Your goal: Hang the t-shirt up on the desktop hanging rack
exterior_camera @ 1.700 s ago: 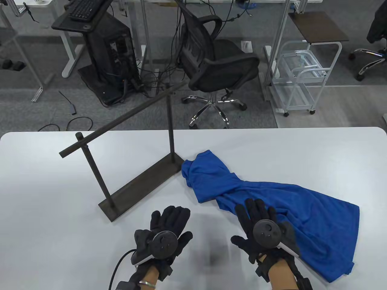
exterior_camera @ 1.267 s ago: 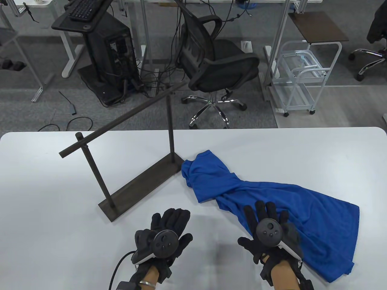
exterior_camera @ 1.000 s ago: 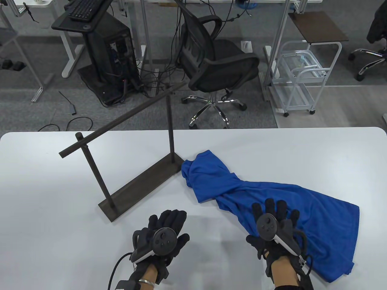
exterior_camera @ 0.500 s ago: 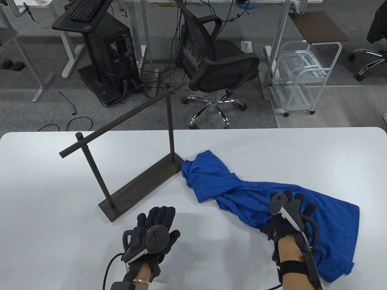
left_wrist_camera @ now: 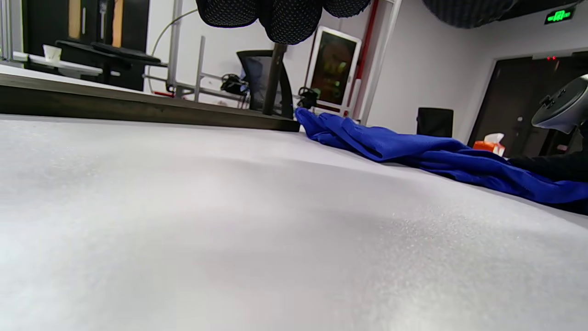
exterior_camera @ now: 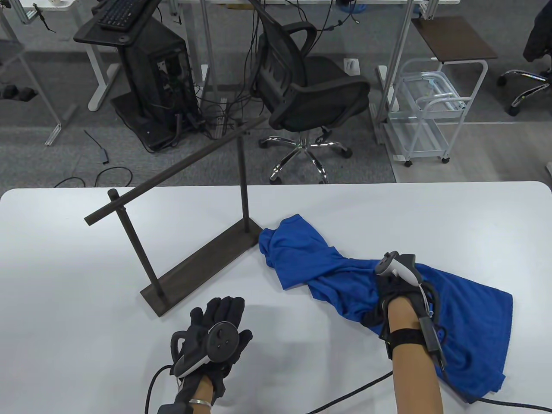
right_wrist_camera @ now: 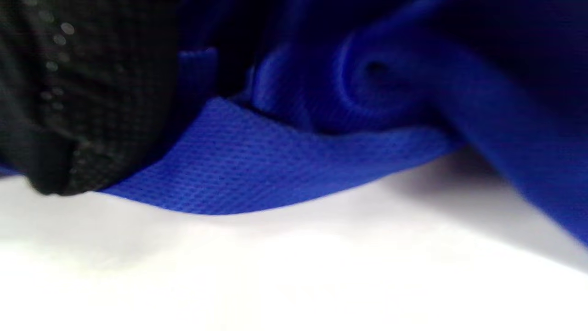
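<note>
A blue t-shirt (exterior_camera: 465,310) lies crumpled on the white table (exterior_camera: 64,302), right of centre. The dark hanging rack (exterior_camera: 202,267) stands to its left, its bar (exterior_camera: 172,172) bare. My right hand (exterior_camera: 394,282) is down on the shirt's middle, turned on edge with the tracker up; its fingers are hidden. The right wrist view shows a gloved finger (right_wrist_camera: 69,115) against a fold of the shirt (right_wrist_camera: 275,165). My left hand (exterior_camera: 217,321) rests flat and open on the table, empty, just in front of the rack's base. The shirt (left_wrist_camera: 413,149) also shows in the left wrist view.
An office chair (exterior_camera: 302,86), a computer stand (exterior_camera: 151,73) and a white trolley (exterior_camera: 431,112) stand on the floor beyond the table's far edge. Glove cables trail off the table's near edge by each wrist.
My right hand has moved forward and to the right onto the shirt and turned on edge, fingers going down into the cloth. My left hand has slid a little left and back.
</note>
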Tool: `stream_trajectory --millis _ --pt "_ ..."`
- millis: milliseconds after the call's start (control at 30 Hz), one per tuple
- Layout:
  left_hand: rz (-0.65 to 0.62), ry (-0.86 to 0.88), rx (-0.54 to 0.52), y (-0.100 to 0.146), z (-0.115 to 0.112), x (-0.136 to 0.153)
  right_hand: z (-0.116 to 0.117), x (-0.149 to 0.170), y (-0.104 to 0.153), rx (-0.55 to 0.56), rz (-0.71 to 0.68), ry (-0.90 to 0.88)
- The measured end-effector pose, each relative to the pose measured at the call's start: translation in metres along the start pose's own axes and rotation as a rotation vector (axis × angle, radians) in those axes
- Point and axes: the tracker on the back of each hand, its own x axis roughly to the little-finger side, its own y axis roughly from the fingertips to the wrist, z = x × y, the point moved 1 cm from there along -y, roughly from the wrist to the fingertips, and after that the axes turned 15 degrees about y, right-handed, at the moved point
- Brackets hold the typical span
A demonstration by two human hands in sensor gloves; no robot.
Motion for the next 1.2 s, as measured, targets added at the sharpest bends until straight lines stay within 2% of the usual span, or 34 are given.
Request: stream_trajectory --millis 67,233,467,533,667,800,867,967,1100,1200 --pt "0.006 -0.011 0.006 0.000 -0.001 0.001 0.000 -0.001 -0.002 -0.013 -0.024 -0.028" --pt "0.008 -0.019 0.007 0.001 -0.001 0.000 -0.003 -0.008 0.012 0.109 -0.025 0.037" --pt "-0.015 -0.005 0.007 0.003 -0.001 -0.008 0.009 -0.009 0.036 0.338 -0.084 0.053" --pt "-0.022 -0.009 0.013 0.003 -0.002 -0.010 0.013 -0.002 0.042 0.421 -0.117 -0.020" --pt "-0.034 -0.017 0.026 0.002 -0.004 -0.014 0.031 0.006 0.050 0.541 -0.076 -0.049" --pt "-0.060 -0.005 0.036 0.000 -0.006 -0.018 0.048 0.012 0.061 0.519 -0.031 -0.032" --pt "-0.067 -0.001 0.046 -0.002 -0.008 -0.020 0.056 0.017 0.067 0.507 -0.034 -0.083" --pt "-0.081 -0.009 0.069 -0.004 -0.012 -0.023 0.065 0.020 0.073 0.506 -0.080 -0.173" --pt "-0.111 -0.011 0.089 -0.006 -0.017 -0.028 0.071 0.020 0.077 0.614 -0.187 -0.245" --pt "-0.125 -0.010 0.106 -0.008 -0.021 -0.032 0.070 0.020 0.079 0.562 -0.223 -0.236"
